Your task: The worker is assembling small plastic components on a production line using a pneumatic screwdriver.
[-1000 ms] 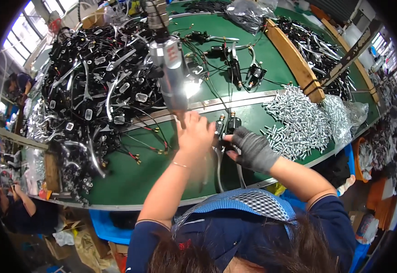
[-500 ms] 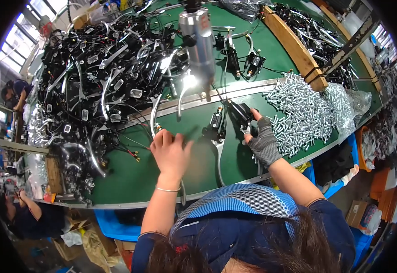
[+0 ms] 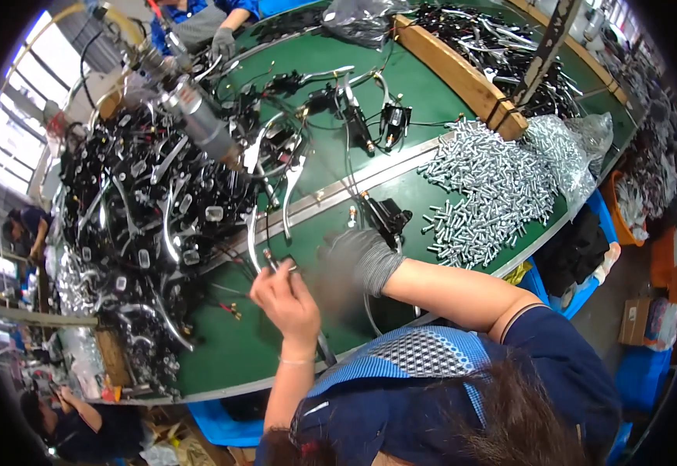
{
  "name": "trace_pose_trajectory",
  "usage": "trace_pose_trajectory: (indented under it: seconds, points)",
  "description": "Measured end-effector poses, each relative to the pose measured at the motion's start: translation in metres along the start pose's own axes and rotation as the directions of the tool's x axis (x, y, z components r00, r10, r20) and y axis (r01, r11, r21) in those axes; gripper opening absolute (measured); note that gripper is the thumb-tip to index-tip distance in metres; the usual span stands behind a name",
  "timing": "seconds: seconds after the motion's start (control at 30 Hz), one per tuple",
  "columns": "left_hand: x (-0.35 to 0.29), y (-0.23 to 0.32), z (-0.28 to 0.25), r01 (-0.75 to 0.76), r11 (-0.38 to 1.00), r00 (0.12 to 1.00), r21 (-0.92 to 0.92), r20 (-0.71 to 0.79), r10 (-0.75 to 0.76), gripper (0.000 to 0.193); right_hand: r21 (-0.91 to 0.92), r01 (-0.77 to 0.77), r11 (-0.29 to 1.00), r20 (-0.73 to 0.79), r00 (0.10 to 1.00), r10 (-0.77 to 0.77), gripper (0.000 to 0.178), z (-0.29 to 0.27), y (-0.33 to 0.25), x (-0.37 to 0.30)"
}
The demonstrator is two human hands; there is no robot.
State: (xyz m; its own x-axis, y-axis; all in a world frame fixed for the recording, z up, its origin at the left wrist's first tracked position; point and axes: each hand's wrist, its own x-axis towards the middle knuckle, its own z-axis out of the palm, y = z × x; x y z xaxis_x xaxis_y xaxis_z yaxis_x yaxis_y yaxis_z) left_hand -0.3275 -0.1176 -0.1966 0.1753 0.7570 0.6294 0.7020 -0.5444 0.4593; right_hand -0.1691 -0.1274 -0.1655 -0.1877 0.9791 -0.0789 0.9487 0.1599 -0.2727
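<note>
My left hand is closed, with its fingertips pinched around a small dark piece that I cannot make out. Beside those fingertips runs a silver lever with a brass-coloured fitting. My right hand, in a grey fingerless glove, reaches across toward the left; its fingers are smeared by motion. Just beyond it lies a black brake lever assembly on the green table. Part of another silver lever shows below the right hand. A hanging power screwdriver tilts above the pile at the left.
A heap of black-and-silver brake levers fills the left side. Silver bolts lie piled at the right, beside a plastic bag and a wooden bar. A metal strip crosses the table. A co-worker's gloved hand is at the far side.
My right hand has moved left from the assembly it was gripping, toward my left hand. My left fingers have closed into a pinch. The screwdriver now appears farther left and tilted; the view has shifted.
</note>
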Motion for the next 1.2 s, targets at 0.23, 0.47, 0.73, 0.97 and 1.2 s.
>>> trace_pose_trajectory:
  seconds: [0.23,0.47,0.73,0.97,1.2]
  points:
    - [0.023,0.031,0.002,-0.257,0.951,0.936,-0.169,0.201,0.289,0.031,0.308,0.086,0.947,-0.088,0.994,-0.061,0.029,0.010,0.018,0.001]
    - [0.027,0.011,0.015,-0.291,0.949,0.824,-0.119,0.474,0.311,0.036,0.267,-0.027,0.963,-0.324,0.939,0.117,0.032,-0.037,0.073,-0.023]
    - [0.054,0.005,0.014,-0.301,0.936,0.747,-0.179,0.567,0.349,0.043,0.363,-0.309,0.879,0.129,0.951,0.281,0.040,0.014,0.036,0.011]
    - [0.050,0.016,0.018,-0.223,0.962,0.837,-0.154,0.476,0.271,0.044,0.388,0.166,0.907,-0.506,0.860,0.059,0.034,0.098,0.044,0.051]
    - [0.040,0.015,0.024,-0.356,0.931,0.816,0.086,0.514,0.264,0.043,-0.215,-0.374,0.902,-0.126,0.927,0.354,0.045,-0.112,0.164,0.095]
